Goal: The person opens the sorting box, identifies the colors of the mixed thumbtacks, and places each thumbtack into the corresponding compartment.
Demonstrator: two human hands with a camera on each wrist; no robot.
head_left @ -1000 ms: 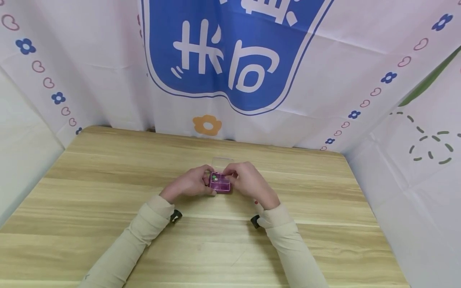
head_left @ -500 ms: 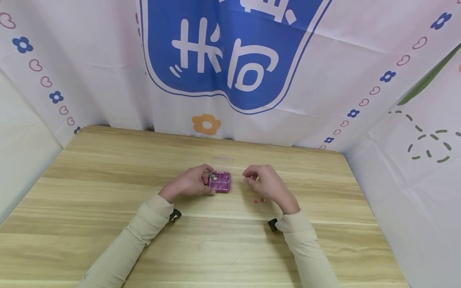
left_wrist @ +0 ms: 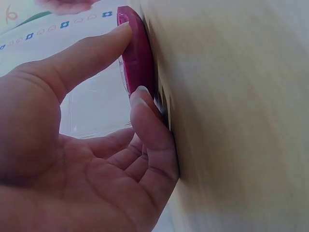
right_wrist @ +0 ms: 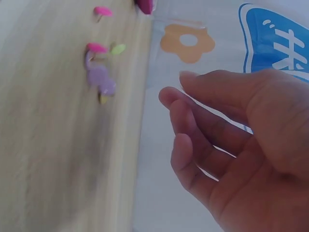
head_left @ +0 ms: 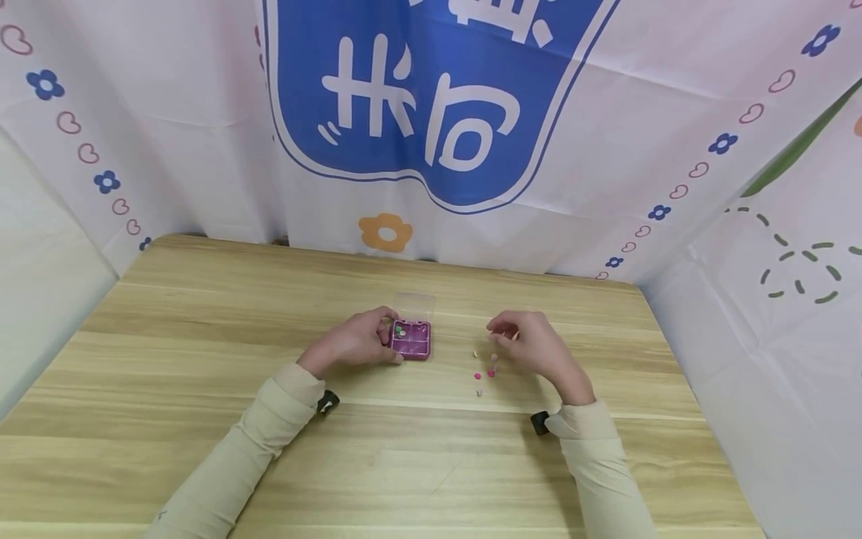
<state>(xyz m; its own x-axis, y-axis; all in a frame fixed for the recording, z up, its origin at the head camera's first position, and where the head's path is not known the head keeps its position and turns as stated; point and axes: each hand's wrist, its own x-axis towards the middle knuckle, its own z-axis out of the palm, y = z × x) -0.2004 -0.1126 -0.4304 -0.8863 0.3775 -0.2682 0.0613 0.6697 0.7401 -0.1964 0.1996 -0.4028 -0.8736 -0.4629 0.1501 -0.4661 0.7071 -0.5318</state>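
Note:
My left hand (head_left: 357, 340) holds the left side of a small purple compartment box (head_left: 419, 349), thumb at its near edge. In the left wrist view the magenta box (left_wrist: 138, 58) stands edge-on, pinched between thumb and a finger. Its clear lid (head_left: 414, 304) is tipped back, and small green and white bits (head_left: 400, 331) lie in the far left compartment. My right hand (head_left: 535, 346) hovers right of the box, fingers loosely bent and nothing visible in them. Below it lie small pink-headed pieces on thin metal stems (right_wrist: 103, 11) and a pale purple one (right_wrist: 100, 77).
Several loose little pieces, among them a pink one (head_left: 477, 376) and a pale one (head_left: 479, 393), are scattered right of the box on the wooden table (head_left: 377, 464). A printed white curtain (head_left: 222, 172) hangs behind the table's far edge.
My right hand has left the box and moved right, above and past the loose pieces, uncovering them and the compartments. The left hand has stayed on the box.

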